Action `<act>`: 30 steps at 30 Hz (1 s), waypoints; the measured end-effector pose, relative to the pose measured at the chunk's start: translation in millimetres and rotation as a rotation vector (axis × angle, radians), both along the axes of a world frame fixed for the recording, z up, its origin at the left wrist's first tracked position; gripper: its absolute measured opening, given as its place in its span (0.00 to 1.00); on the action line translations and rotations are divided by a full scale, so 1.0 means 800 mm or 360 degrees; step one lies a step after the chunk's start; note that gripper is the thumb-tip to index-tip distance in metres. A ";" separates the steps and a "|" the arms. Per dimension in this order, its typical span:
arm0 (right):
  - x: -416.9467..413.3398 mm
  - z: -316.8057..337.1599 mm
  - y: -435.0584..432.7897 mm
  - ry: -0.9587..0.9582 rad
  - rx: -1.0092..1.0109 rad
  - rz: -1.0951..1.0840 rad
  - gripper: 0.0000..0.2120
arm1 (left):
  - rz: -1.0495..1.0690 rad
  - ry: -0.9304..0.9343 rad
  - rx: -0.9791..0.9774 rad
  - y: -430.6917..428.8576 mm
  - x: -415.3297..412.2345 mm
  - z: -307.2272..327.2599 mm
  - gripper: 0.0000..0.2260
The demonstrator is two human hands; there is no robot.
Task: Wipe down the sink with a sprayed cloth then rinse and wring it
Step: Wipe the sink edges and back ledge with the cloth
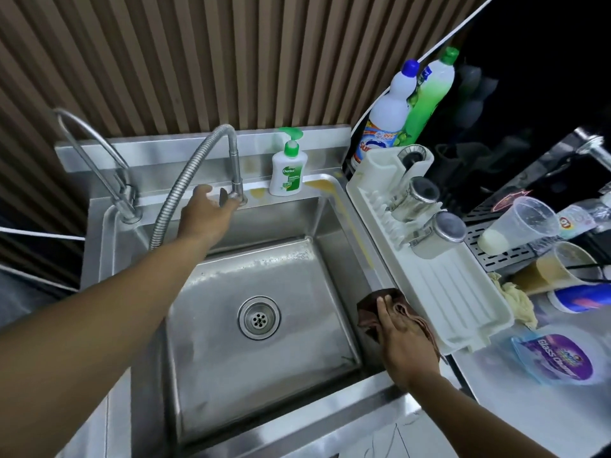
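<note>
Right hand (396, 328) pressed flat, grip wide, on the crumpled brown cloth (367, 312) at the stainless-steel sink's (360, 239) right rim as the left hand (206, 213), grip unclear, sat at the flexible steel tap's (235, 166) lever; a hard turn risked splashing the steel desk (496, 401).

Wall (198, 61) behind is vertical brown wooden slats, evenly lit. Shiny steel counter (515, 411) runs along the right, cluttered. Upper right corner is dark, little visible. White cable (39, 233) crosses the dim left edge.
</note>
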State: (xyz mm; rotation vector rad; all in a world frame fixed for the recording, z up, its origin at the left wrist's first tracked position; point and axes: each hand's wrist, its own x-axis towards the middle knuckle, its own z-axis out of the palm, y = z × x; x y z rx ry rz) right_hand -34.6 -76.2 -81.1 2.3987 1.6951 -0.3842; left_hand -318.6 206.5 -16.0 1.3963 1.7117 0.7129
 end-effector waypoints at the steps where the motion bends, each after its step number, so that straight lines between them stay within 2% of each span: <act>1: -0.002 0.001 0.007 0.0017 -0.0011 -0.0014 0.34 | 0.0007 -0.0009 0.0022 0.004 0.000 -0.002 0.31; 6: -0.002 0.003 0.056 0.0031 -0.0067 -0.0017 0.33 | 0.0055 -0.0155 0.0127 0.013 0.048 -0.001 0.28; 9: 0.000 0.002 0.083 0.0049 -0.0069 -0.0014 0.32 | 0.0115 -0.0030 0.0223 0.026 0.080 0.002 0.26; 11: 0.004 -0.001 0.100 0.0069 -0.0057 -0.0011 0.33 | 0.0221 0.0009 0.0255 0.037 0.095 0.009 0.25; 14: 0.005 -0.001 0.116 0.0088 -0.0059 -0.0001 0.32 | 0.0446 -0.0133 0.0205 0.054 0.103 0.017 0.21; 20: 0.011 -0.006 0.111 0.0068 -0.0048 0.0049 0.30 | 0.0288 0.0116 0.0121 0.078 0.094 0.004 0.11; 30: 0.004 -0.010 0.030 0.0034 -0.0088 0.0061 0.34 | 0.0141 0.0237 0.0163 0.095 0.082 -0.017 0.11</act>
